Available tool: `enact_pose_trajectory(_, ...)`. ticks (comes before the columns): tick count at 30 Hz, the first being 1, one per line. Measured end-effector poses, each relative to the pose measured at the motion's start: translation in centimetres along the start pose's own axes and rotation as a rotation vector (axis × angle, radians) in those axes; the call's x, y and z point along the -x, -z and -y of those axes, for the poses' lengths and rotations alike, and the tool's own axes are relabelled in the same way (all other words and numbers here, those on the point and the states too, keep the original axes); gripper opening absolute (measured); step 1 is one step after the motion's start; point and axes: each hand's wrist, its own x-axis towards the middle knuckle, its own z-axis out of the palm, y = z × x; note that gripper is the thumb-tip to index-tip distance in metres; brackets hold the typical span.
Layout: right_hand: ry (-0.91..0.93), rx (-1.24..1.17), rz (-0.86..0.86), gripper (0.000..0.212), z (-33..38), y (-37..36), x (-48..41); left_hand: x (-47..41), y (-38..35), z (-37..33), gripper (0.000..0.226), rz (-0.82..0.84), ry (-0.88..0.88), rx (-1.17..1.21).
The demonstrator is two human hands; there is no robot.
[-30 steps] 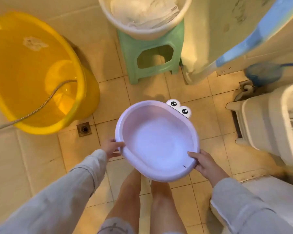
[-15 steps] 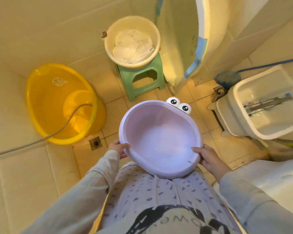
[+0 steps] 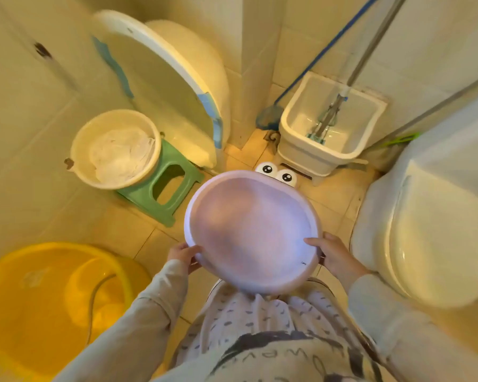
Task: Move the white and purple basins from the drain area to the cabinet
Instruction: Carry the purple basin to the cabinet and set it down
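- Left hand and right hand clasp opposite rims of the purple basin, keeping it level between them for carrying.

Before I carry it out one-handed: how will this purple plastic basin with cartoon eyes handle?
The purple plastic basin with cartoon eyes looks empty, so probably light. Its rim seems rigid, held between left hand and right hand. Smooth plastic may slip; one-handed it could tilt.

- Tiled floor, beige, carries everything.
- Yellow tub, near left.
- Green stool, far left-centre.
- White mop bucket, far right.
- Toilet, right.
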Motion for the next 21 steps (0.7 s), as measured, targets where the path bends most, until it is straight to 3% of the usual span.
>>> enact_pose_trajectory(6,-0.056,-0.351,-0.172,0.038,-9.6,1.9,5.1,-1.0,-1.8,-1.5,0.039,0.163,-0.077,-0.36)
enact_pose_trajectory(16,-0.132,-0.87,-0.489,0.041,-25.4,6.1,14.3,3.8,-11.9,4.2,0.02,0.527,-0.152,-0.909)
enact_pose_trajectory(21,-0.084,-1.097,-0.558,0.027,-31.3,7.5,17.7,7.8,-17.4,8.3,0.018,0.669,-0.216,-1.115)
